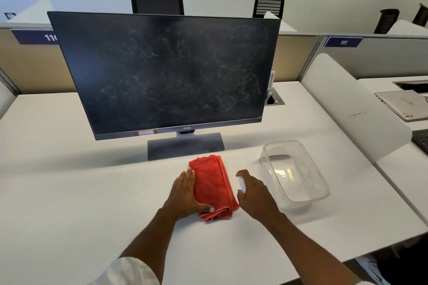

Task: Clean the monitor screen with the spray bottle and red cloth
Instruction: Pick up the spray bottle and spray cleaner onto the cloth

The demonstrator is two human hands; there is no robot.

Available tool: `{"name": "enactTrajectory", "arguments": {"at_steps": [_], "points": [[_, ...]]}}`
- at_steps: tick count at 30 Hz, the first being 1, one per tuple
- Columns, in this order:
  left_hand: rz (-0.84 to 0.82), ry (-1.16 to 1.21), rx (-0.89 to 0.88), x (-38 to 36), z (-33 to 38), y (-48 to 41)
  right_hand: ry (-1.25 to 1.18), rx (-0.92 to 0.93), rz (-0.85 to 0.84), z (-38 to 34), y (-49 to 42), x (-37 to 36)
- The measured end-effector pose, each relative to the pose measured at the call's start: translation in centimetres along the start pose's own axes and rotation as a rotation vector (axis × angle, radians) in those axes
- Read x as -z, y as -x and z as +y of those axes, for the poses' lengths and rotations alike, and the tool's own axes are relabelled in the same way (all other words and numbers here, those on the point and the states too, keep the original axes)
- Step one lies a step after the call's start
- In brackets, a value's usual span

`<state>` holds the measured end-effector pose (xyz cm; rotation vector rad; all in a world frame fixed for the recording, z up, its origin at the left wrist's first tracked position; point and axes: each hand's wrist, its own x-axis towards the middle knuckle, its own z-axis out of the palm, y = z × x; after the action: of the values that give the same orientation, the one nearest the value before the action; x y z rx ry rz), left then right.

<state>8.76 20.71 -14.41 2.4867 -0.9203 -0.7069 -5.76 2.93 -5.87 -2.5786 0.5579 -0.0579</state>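
The black monitor [162, 73] stands on the white desk, its dark screen speckled with fine droplets or smears. A folded red cloth [214, 182] lies on the desk just in front of the monitor's base. My left hand [185, 194] rests on the cloth's left side, fingers straight along it and thumb across its near end. My right hand [254, 194] grips a small white spray bottle [241, 183] just right of the cloth; only the bottle's top shows between my fingers.
A clear plastic tub [298, 196] sits on the white desk [69, 180] to the right of my right hand. A white divider [347, 104] separates the neighbouring desk, which holds a closed laptop [403, 104] and a keyboard [421, 141]. Office chairs stand behind the partition.
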Motion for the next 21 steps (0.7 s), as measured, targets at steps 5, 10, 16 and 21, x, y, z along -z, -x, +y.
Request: {"name": "enactTrajectory", "arguments": {"at_steps": [5, 10, 16, 21], "points": [[0.008, -0.004, 0.0, 0.0, 0.2, 0.1, -0.01, 0.012, 0.063, 0.2, -0.2, -0.1], [0.015, 0.006, -0.003, 0.0, 0.0, 0.0, -0.008, 0.026, 0.088, 0.2, -0.6, -0.3], [0.201, 0.252, 0.005, 0.1, 0.8, 0.5, -0.2, -0.067, 0.178, 0.0, -1.0, 0.0], [0.342, 0.243, -0.025, 0.6, 4.0, -0.2, -0.326, -0.121, 0.296, 0.2, -1.4, 0.5]]}}
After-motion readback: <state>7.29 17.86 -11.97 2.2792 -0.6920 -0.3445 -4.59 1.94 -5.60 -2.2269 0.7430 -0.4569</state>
